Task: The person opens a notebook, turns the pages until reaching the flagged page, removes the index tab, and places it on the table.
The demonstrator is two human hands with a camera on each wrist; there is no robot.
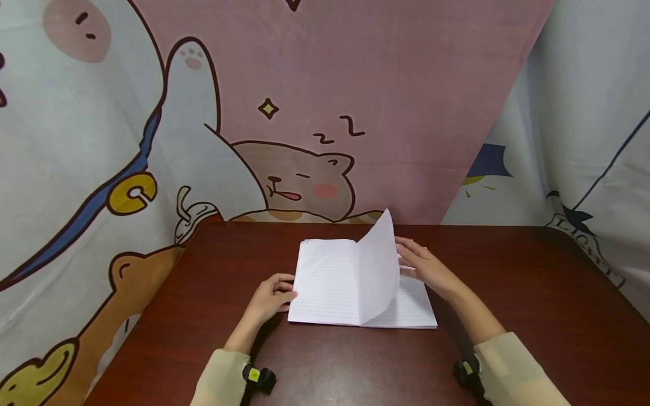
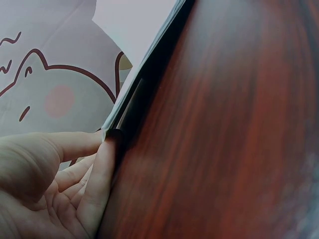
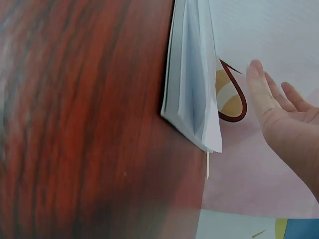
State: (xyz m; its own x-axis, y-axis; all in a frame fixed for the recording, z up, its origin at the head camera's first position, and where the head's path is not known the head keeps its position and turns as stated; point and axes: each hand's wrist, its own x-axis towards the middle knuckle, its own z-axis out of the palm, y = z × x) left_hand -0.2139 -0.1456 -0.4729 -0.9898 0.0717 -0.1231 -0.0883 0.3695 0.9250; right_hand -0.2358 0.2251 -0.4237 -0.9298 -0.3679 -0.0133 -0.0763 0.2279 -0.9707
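Observation:
An open notebook point(image 1: 325, 282) with lined white pages lies on the table, and one page point(image 1: 380, 268) stands curved upright near its middle. At the left edge is my left hand point(image 1: 266, 299); the left wrist view shows its thumb point(image 2: 82, 144) on top and a finger point(image 2: 102, 174) under the edge, pinching it. My right hand point(image 1: 431, 270) is just right of the raised page, above the right half, fingers extended and partly hidden behind the page. In the right wrist view these fingers point(image 3: 261, 92) look loosely straight and apart from the notebook's page edges point(image 3: 192, 89).
The notebook rests on a dark reddish-brown wooden table point(image 1: 228, 259). Behind it hangs a cloth backdrop point(image 1: 406, 113) with cartoon animals, and a white cloth point(image 1: 599, 141) hangs at the right. In the right wrist view, a thin pale strip point(image 3: 207, 167) sticks out below the notebook's corner.

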